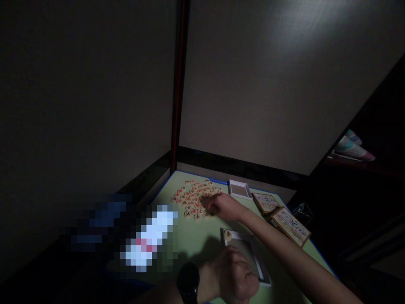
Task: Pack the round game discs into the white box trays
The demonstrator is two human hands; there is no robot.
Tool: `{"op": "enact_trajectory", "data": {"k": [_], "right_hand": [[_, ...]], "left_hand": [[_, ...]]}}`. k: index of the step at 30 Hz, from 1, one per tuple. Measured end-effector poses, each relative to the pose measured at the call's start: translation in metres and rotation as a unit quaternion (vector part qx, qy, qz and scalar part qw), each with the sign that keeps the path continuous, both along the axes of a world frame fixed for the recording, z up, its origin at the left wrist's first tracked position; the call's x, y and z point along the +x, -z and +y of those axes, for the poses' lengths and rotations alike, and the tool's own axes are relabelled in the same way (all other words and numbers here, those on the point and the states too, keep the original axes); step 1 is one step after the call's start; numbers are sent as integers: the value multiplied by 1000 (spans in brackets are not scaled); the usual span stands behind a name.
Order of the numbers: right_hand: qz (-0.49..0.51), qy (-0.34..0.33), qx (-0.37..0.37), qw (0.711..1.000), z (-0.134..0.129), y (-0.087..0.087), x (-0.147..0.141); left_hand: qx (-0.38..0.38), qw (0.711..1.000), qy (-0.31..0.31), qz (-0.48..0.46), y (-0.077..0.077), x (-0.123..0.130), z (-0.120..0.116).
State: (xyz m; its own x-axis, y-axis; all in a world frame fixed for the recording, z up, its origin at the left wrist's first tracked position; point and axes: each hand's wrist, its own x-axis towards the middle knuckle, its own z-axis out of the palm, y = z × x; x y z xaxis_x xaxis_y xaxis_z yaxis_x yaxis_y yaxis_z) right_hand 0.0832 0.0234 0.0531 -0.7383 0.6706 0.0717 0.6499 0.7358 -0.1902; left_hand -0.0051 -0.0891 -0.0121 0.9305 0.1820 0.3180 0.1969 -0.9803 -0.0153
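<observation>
Round Chinese chess pieces [191,197] with red and dark characters lie loosely heaped on the green tabletop. My right hand [225,206] reaches into the right side of the heap, fingers bent and pressed together among the pieces; whatever they pinch is hidden. Closer to me, my left hand [237,272], with a dark watch at the wrist, is closed above a shallow open box [265,276], its curled fingers facing away from view. One chess piece [228,235] sits in that box's far left corner.
Another shallow white box [239,189] stands at the table's far edge. Two printed box lids [290,226] lie along the right side, partly overlapping. A bright blurred-out rectangle [152,238] is at the left. Walls rise behind the table [171,190].
</observation>
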Motion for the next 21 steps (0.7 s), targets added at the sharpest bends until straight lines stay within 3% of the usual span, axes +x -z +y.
{"op": "enact_trajectory", "data": {"k": [7, 13, 17, 21], "right_hand": [[8, -1, 19, 1000, 5, -6, 0], [-20, -31, 31, 999, 1, 10, -9], [-5, -50, 33, 998, -5, 19, -15], [15, -35, 34, 999, -6, 14, -12]], "left_hand": [[-18, 999, -11, -38, -1, -3, 5], [-9, 997, -18, -71, -8, -5, 3], [45, 990, -26, -130, -2, 0, 3], [110, 974, -20, -198, 5, 5, 6]]}}
